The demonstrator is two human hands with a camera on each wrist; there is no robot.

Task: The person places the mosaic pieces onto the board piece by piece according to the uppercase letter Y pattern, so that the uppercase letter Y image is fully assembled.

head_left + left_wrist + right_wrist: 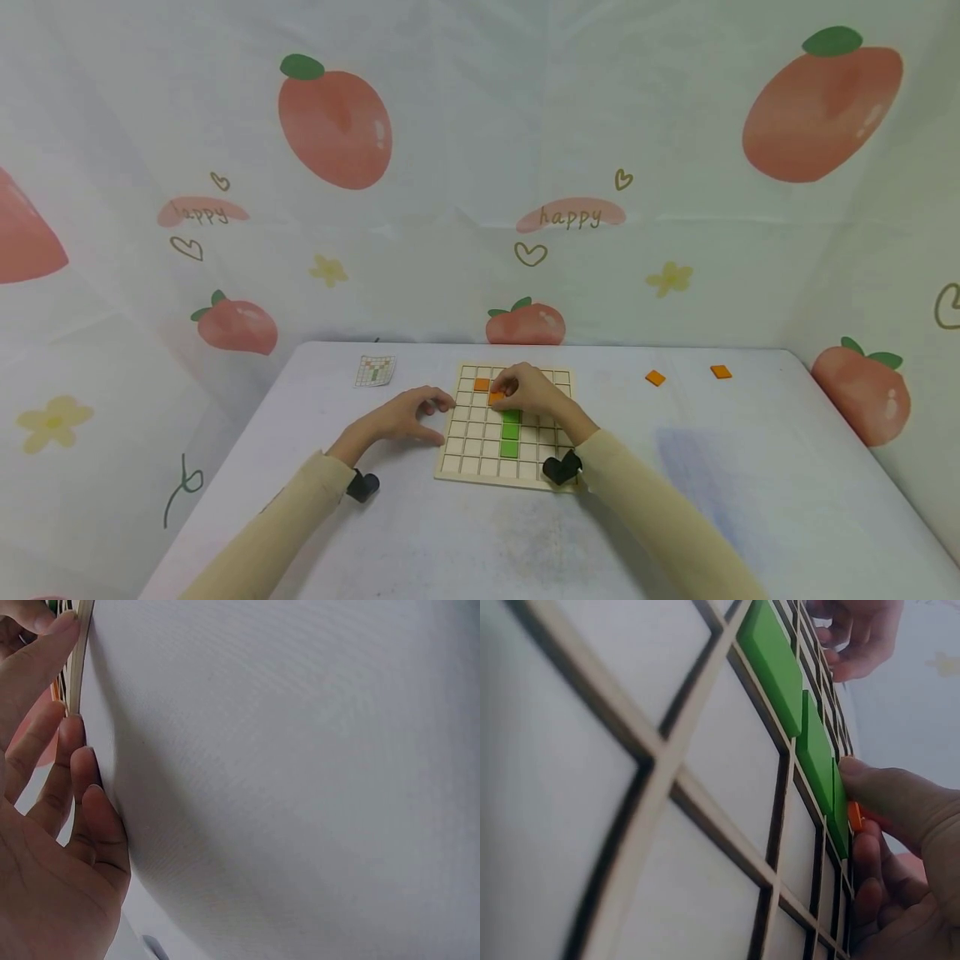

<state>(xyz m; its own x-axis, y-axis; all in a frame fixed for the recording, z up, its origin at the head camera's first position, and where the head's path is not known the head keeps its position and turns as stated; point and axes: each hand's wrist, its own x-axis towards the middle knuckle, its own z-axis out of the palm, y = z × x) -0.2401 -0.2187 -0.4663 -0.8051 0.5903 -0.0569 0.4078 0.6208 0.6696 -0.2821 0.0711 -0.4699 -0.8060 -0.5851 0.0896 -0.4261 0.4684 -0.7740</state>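
A pale wooden grid board (472, 472) lies on the table. Three green square tiles (510, 432) run in a column in its cells, and an orange tile (482, 384) sits in a cell near the far left corner. My right hand (528, 390) reaches over the board and pinches another orange tile (495, 398) between thumb and fingers, just left of the column's far end. Along the board's left edge, my left hand (408, 414) rests its thumb and fingertips, the fingers loosely bent. In the right wrist view, the pinched orange tile (856, 815) is mostly hidden by fingers.
Two loose orange tiles, one nearer (655, 378) and one farther right (721, 372), lie on the table right of the board. A small card (374, 372) printed with a coloured grid pattern lies at the back left. A printed cloth (450, 167) hangs behind the table.
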